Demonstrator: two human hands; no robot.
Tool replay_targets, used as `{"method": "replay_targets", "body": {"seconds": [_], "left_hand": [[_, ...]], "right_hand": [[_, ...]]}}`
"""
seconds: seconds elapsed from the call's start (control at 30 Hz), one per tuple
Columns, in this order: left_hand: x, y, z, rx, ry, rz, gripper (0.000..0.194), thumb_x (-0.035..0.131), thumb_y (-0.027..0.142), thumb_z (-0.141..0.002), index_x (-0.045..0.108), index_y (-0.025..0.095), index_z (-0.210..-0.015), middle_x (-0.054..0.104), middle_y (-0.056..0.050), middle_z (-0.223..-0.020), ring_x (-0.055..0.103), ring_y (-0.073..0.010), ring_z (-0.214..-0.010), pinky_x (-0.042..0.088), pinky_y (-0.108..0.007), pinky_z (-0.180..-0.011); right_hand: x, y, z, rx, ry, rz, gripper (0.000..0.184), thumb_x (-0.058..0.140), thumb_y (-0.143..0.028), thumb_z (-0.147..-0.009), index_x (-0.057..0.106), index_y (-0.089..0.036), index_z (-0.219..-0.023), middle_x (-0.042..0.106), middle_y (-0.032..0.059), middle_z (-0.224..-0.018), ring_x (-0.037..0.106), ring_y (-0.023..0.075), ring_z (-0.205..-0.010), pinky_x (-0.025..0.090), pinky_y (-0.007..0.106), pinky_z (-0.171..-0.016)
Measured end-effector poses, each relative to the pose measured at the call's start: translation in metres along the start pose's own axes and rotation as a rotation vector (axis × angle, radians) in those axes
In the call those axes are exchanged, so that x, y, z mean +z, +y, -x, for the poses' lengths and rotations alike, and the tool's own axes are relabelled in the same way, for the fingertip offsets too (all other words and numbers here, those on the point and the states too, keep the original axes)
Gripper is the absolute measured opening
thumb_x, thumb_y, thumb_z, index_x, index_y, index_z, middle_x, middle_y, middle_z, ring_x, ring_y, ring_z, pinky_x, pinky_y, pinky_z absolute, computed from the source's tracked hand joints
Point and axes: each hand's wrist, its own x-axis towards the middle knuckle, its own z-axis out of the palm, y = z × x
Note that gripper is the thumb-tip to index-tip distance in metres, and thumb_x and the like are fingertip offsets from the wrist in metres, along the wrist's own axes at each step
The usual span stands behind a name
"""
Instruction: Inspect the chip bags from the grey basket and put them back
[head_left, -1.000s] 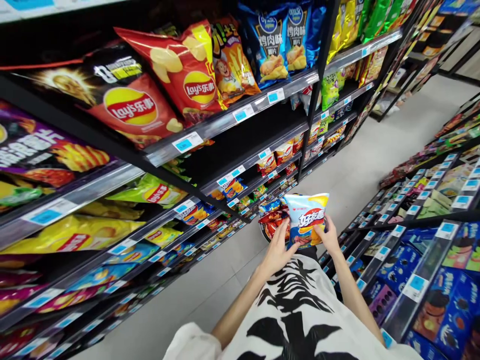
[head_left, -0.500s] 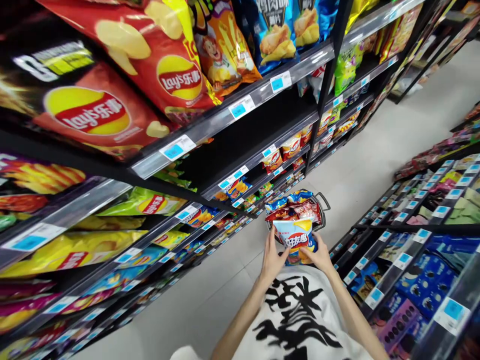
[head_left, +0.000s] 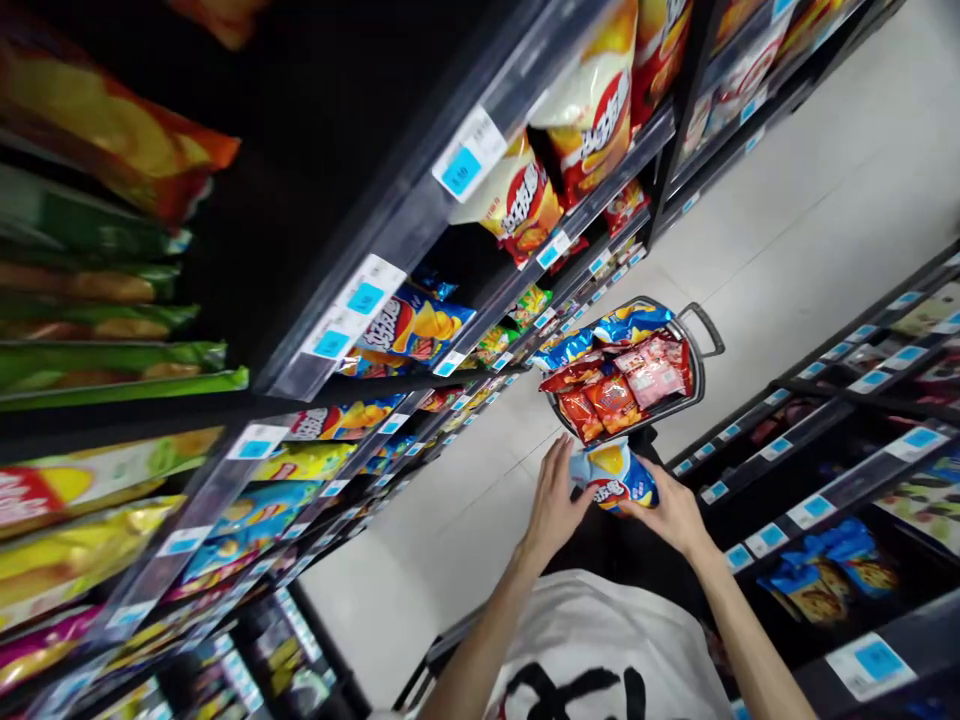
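Observation:
A blue and white snack bag [head_left: 615, 478] is held between both my hands, just in front of my white printed shirt. My left hand [head_left: 553, 505] grips its left side and my right hand [head_left: 671, 515] grips its right side, fingers curled on the bag. Right beyond it stands a dark shopping basket [head_left: 694, 375] with a handle, filled with red and blue snack bags [head_left: 619, 385].
Dark shelves [head_left: 390, 240] of chip bags with blue price tags run along my left. Another shelf unit [head_left: 840, 490] with blue boxes stands on my right. A pale tiled aisle floor [head_left: 795, 230] stretches ahead between them.
Both hands have brought the bag down from chest height toward the basket's near edge. My view has tilted downward, so the basket now shows in full.

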Motion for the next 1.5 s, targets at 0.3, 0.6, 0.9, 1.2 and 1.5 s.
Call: {"method": "replay_targets", "body": {"seconds": [0.3, 0.6, 0.9, 1.2, 1.5], "left_hand": [[0.016, -0.051, -0.038, -0.325, -0.352, 0.052, 0.055, 0.075, 0.04, -0.094, 0.059, 0.025, -0.144, 0.065, -0.012, -0.135, 0.063, -0.03, -0.131, 0.051, -0.047, -0.114], [0.003, -0.048, -0.068, -0.534, -0.436, 0.086, 0.109, 0.101, 0.047, -0.059, 0.047, 0.024, -0.152, 0.068, -0.014, -0.139, 0.064, -0.0394, -0.13, 0.052, -0.053, -0.11], [-0.045, 0.005, -0.12, -0.485, -0.085, -0.145, 0.091, 0.094, 0.047, -0.073, 0.049, 0.031, -0.151, 0.067, -0.013, -0.145, 0.066, -0.0401, -0.13, 0.053, -0.051, -0.107], [-0.078, 0.015, -0.142, -0.56, 0.137, -0.278, 0.08, 0.091, 0.037, -0.076, 0.052, 0.031, -0.146, 0.073, -0.013, -0.126, 0.077, -0.0375, -0.103, 0.059, -0.046, -0.087], [-0.123, 0.026, -0.142, -0.345, 0.373, -0.246, 0.065, 0.078, 0.044, -0.092, 0.053, 0.032, -0.15, 0.067, -0.011, -0.145, 0.075, -0.0345, -0.115, 0.064, -0.044, -0.093]], "right_hand": [[0.024, 0.045, -0.056, -0.003, -0.301, -0.108, 0.063, 0.072, -0.06, -0.093, 0.063, -0.031, -0.148, 0.081, 0.008, -0.129, 0.083, 0.0352, -0.1, 0.067, 0.044, -0.081], [0.011, 0.033, -0.095, -0.111, -0.395, -0.157, 0.068, 0.07, -0.06, -0.095, 0.06, -0.029, -0.154, 0.079, 0.0126, -0.131, 0.081, 0.0355, -0.103, 0.067, 0.045, -0.085], [-0.002, 0.006, -0.179, -0.261, -0.35, -0.124, 0.087, 0.073, -0.059, -0.094, 0.039, -0.027, -0.166, 0.061, 0.017, -0.157, 0.063, 0.042, -0.139, 0.054, 0.06, -0.114], [0.055, -0.075, -0.194, -0.377, -0.036, -0.125, 0.129, 0.088, -0.049, -0.077, 0.003, -0.026, -0.172, 0.038, 0.0221, -0.17, 0.045, 0.048, -0.152, 0.044, 0.071, -0.12], [0.049, -0.122, -0.242, -0.335, -0.018, -0.203, 0.102, 0.075, -0.024, -0.081, 0.023, -0.029, -0.168, 0.056, 0.0168, -0.154, 0.059, 0.0413, -0.139, 0.055, 0.062, -0.112]]}}
